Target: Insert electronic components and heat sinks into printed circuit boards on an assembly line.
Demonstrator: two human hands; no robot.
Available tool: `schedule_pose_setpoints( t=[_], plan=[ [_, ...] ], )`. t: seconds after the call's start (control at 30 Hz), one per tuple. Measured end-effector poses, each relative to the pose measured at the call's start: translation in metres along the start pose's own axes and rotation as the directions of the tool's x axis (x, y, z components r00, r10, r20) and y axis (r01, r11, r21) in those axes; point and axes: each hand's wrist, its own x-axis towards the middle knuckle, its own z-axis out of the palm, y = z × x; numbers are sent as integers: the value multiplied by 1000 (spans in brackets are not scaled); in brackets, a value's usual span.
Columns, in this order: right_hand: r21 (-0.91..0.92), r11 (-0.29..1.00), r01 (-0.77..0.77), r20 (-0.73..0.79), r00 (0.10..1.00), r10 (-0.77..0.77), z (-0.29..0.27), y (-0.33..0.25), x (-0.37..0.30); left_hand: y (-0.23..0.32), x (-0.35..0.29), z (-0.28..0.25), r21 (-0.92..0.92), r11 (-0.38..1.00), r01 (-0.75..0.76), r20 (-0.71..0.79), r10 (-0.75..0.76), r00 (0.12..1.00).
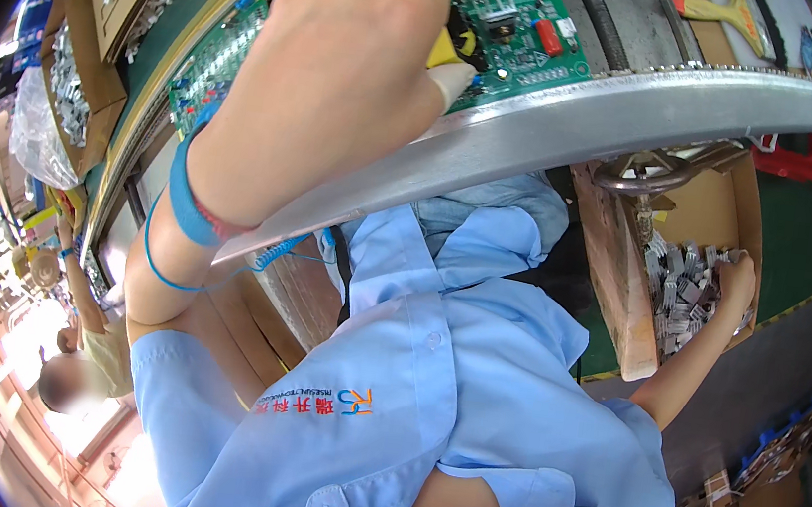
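The metal rail (593, 108) crosses the upper view; the box (717, 204) sits below its right end. The circuit board (524, 71) lies beyond the rail, under the left hand (361, 33). The left thumb is apart from the forefinger, beside a yellow component (443, 50); other fingertips are cut off, grip indeterminable. The right hand (738, 281) has bent fingers at the metal parts (683, 287) inside the box; clamping cannot be determined.

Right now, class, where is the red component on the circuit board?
In the head view, the red component sits near the top, right of centre, on the green circuit board, right of the left hand and beside a white part.
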Motion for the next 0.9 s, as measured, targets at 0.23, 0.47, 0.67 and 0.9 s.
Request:
schedule_pose_setpoints(
  t=[0.23, 0.47, 0.67, 0.9],
  plan=[
    [11, 1000, 22, -59, 998, -21, 8, 11, 11, -14, 4, -10, 39, 972, -233, 142, 225, 964],
    [134, 928, 348, -72, 937, -341, 30, 46, 45, -34, 0, 30, -29, 917, -398, -154, 389, 908],
    [952, 276, 130, -70, 974, -214, -80, 35, 2, -37, -20, 85, -179, 872, -456, -775, 161, 612],
    [841, -134, 523, -502, 665, -554, -188, -123, -50, -146, -167, 171, -392, 919, 41, -878, -387, 284]
  ],
)
